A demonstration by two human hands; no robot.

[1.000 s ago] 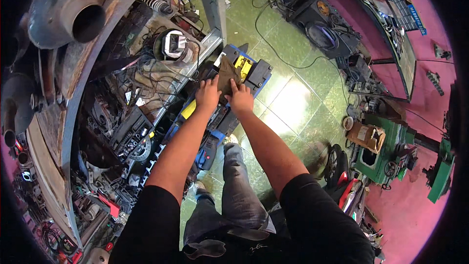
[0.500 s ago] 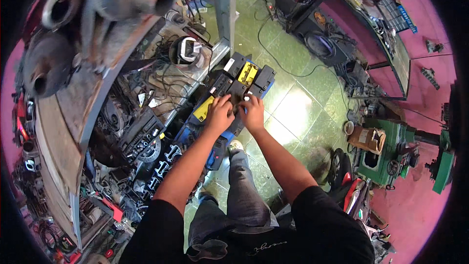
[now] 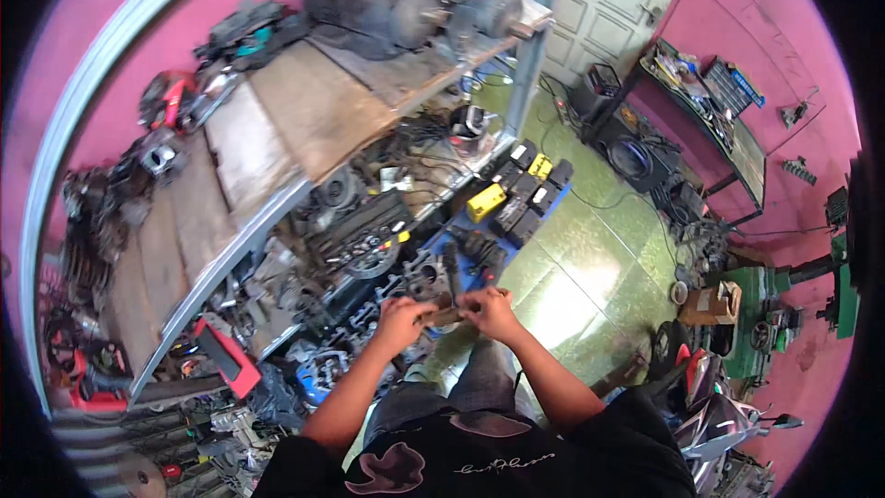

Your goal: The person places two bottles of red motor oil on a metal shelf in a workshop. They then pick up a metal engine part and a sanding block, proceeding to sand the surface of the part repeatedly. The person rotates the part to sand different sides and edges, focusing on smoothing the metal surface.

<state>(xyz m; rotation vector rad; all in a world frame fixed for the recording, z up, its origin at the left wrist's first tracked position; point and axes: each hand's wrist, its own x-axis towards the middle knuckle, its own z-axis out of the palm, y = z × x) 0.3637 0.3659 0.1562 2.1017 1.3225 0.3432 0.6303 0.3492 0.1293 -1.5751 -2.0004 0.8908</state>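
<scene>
Low in front of my body, my left hand (image 3: 400, 324) and my right hand (image 3: 491, 313) grip opposite ends of a small brownish flat piece (image 3: 444, 316). Its kind cannot be made out. Both sets of fingers are closed on it. Just beyond the hands is a blue platform (image 3: 505, 250) carrying several batteries. A yellow battery (image 3: 486, 202) stands at its left side, with black batteries (image 3: 524, 227) beside it and a yellow-topped one (image 3: 540, 166) farther off. Dark tools with a red part (image 3: 487, 273) lie at the platform's near end.
A wooden shelf (image 3: 267, 143) with a metal frame fills the left, bearing mufflers (image 3: 392, 14). Below it, an open socket set (image 3: 364, 240) sits among engine parts. A workbench (image 3: 710, 101), a green machine (image 3: 765, 314) and a motorcycle (image 3: 710, 406) line the right.
My hands have drawn back from over the batteries toward my body and now hold the brownish piece between them. The view has swung, showing more of the left shelf.
</scene>
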